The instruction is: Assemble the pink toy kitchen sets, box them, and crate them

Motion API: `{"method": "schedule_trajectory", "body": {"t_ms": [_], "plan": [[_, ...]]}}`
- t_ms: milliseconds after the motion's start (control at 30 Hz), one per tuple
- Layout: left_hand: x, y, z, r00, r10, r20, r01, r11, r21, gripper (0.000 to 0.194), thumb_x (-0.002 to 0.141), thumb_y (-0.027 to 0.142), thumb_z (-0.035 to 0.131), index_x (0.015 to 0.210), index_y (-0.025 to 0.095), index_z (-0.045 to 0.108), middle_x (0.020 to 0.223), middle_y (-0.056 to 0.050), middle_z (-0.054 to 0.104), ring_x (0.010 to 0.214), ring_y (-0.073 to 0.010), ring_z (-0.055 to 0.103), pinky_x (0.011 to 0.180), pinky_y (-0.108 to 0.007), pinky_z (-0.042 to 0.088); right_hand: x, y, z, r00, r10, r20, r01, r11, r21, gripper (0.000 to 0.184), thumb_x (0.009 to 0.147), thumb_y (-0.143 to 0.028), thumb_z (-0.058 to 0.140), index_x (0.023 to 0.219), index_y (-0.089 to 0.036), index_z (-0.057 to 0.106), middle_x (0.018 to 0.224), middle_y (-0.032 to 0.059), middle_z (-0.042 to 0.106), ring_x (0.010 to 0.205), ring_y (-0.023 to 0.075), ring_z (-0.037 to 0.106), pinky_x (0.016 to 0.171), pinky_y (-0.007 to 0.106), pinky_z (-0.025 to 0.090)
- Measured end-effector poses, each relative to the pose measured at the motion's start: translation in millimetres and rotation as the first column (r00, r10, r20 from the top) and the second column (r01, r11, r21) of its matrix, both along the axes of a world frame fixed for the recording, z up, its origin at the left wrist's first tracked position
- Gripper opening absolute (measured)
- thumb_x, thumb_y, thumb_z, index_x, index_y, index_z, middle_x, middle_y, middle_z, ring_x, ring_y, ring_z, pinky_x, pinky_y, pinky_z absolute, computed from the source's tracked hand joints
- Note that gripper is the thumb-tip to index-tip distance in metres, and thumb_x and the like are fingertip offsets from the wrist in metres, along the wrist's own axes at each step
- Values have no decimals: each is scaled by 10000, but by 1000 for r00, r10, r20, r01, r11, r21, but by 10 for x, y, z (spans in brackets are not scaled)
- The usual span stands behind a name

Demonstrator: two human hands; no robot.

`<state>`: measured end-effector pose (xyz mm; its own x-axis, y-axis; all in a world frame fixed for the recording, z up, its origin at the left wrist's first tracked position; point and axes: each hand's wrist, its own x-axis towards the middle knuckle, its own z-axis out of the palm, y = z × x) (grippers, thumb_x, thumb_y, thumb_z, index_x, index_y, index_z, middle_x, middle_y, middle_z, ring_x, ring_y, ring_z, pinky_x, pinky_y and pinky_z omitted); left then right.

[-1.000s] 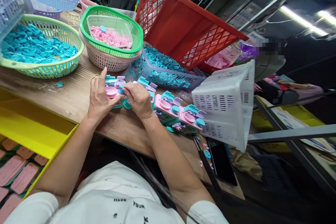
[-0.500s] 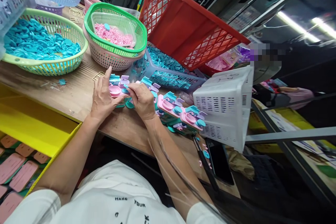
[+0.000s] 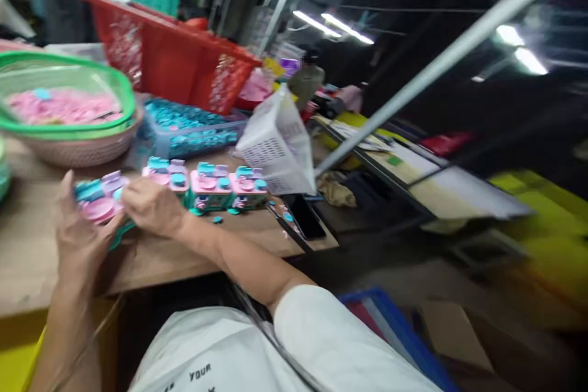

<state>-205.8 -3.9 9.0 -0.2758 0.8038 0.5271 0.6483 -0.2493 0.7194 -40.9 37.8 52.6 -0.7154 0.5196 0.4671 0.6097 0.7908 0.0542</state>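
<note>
My left hand [image 3: 80, 245] is wrapped round the left side of a small toy kitchen unit [image 3: 100, 209], with its thumb along the near edge. The unit has a pink top with a round basin, and blue and purple parts standing at its back. My right hand [image 3: 154, 205] is closed at the unit's right side, its fingertips pinching a small blue round piece [image 3: 118, 194] at the top. The fingers hide part of that piece, so I cannot tell whether it is seated. Similar toy units [image 3: 210, 187] stand in a row to the right.
Behind the row sits a clear bin of blue parts [image 3: 197, 135]; a green basket [image 3: 122, 82] holds pink pieces. A red crate [image 3: 169, 55] and a white basket [image 3: 275, 141] stand farther back. One loose blue piece [image 3: 217, 220] and a phone [image 3: 305, 217] lie on the table.
The view has swung to the right, so table and baskets appear farther left. Both hands stay at the same toy unit, the right one still pinching at the blue piece.
</note>
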Motion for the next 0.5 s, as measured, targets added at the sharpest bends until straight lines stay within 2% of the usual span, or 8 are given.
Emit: {"method": "schedule_trajectory", "body": {"t_ms": [67,167,267,400,500], "plan": [[-28,68,21,999,33,-10,-33,999,-32,1095,740,719,669,1633,298,196,1565,-156,428,1404,-485,427,1126,-755,354,-48,31,62,999,-47,-3,47,999,-10,250,1030,-186,406,937,-182,639,985,75,680,998,208,599,868,299,436],[-60,114,39,999,18,-41,-20,999,-42,1107,752,718,647,1643,293,146,1615,-159,368,1436,-504,394,1123,-766,359,-86,44,130,997,-68,-33,67,998,-13,237,1026,-200,419,944,-181,641,990,79,693,976,209,615,851,300,449],[-101,117,43,997,49,-67,-54,996,-73,1127,766,695,650,1649,261,100,1637,-177,330,1439,-512,397,1124,-725,396,-75,56,174,1000,1,-10,0,1000,14,225,1009,-186,441,943,-173,655,983,83,710,948,208,638,833,300,471],[-163,122,40,990,96,-101,-111,982,-152,1152,740,705,656,1646,301,71,1624,-161,363,1405,-517,444,1083,-702,445,-25,93,262,993,76,87,-75,997,-12,188,986,-166,492,986,-148,679,993,88,724,936,211,665,789,312,488],[-232,87,35,988,43,-151,-70,981,-178,1201,752,679,672,1650,179,50,1547,-245,447,1358,-498,508,1092,-661,459,21,146,413,972,137,191,-121,989,-90,186,989,-225,530,984,-155,702,984,78,740,912,217,677,729,323,488]]}}
